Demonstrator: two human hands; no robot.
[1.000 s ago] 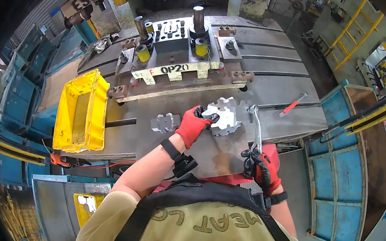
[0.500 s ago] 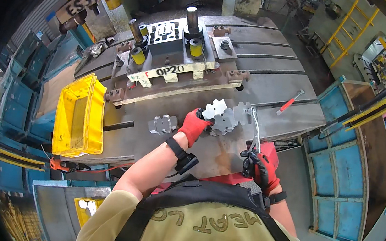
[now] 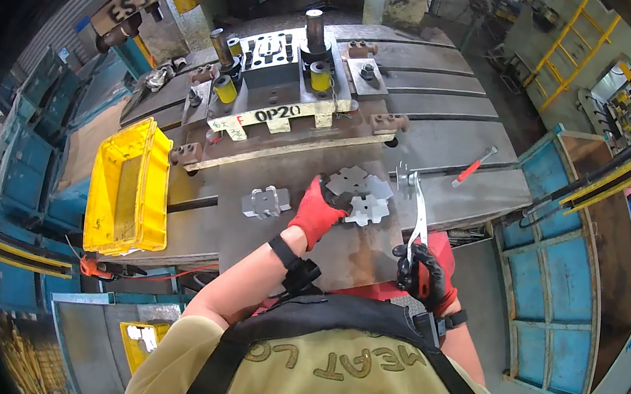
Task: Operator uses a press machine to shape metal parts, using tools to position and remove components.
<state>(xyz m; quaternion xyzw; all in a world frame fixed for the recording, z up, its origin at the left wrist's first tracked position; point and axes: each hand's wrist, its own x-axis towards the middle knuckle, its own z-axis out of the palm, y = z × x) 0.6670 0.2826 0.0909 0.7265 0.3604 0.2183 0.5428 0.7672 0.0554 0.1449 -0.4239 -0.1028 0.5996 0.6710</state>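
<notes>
My left hand [image 3: 318, 215], in a red glove with black fingertips, is closed at the left edge of a group of notched flat metal plates [image 3: 368, 210] on the bench. Part of its grip is hidden by the plates. My right hand [image 3: 427, 277], gloved alike, is wrapped round the handles of silver pliers [image 3: 420, 214]. At the jaws of the pliers a small metal plate [image 3: 403, 177] shows nearly edge-on, just right of the group. A separate shaped metal part [image 3: 266, 202] lies on the bench to the left of my left hand.
A press die [image 3: 274, 82] with yellow blocks and posts stands on the slotted steel bed [image 3: 464, 137]. To the left is a yellow crate [image 3: 125, 243]. A red-handled tool [image 3: 470, 169] lies on the right. Beyond the bench edge stands a blue bin [image 3: 550, 340].
The plate at the pliers has turned from lying fairly flat to nearly edge-on, slightly higher. The grouped plates by my left hand have shifted and catch the light differently.
</notes>
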